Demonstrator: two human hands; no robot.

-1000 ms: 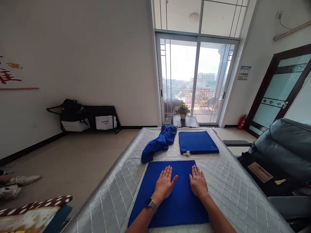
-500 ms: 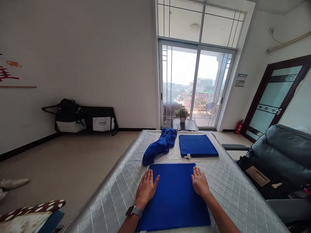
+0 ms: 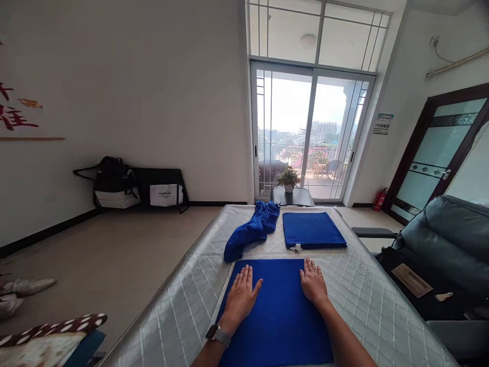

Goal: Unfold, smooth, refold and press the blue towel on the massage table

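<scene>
A blue towel (image 3: 280, 316) lies spread flat on the silver quilted table (image 3: 367, 306) right in front of me. My left hand (image 3: 241, 297) rests palm down on its left part, fingers stretched out, a watch on the wrist. My right hand (image 3: 313, 281) lies flat on the towel's upper right corner, fingers out too. Farther back, a folded blue towel (image 3: 313, 230) sits squarely on the table. A crumpled blue towel (image 3: 251, 230) lies to its left.
A small potted plant (image 3: 288, 178) stands on a dark stand beyond the table, before the glass balcony door. A grey armchair (image 3: 446, 244) is at the right. Bags (image 3: 114, 183) lean against the left wall. Shoes (image 3: 23, 290) lie on the floor.
My hands slid apart from the towel's middle toward its sides; since half a second ago the left hand came back slightly inward. The towel lies flat as before.
</scene>
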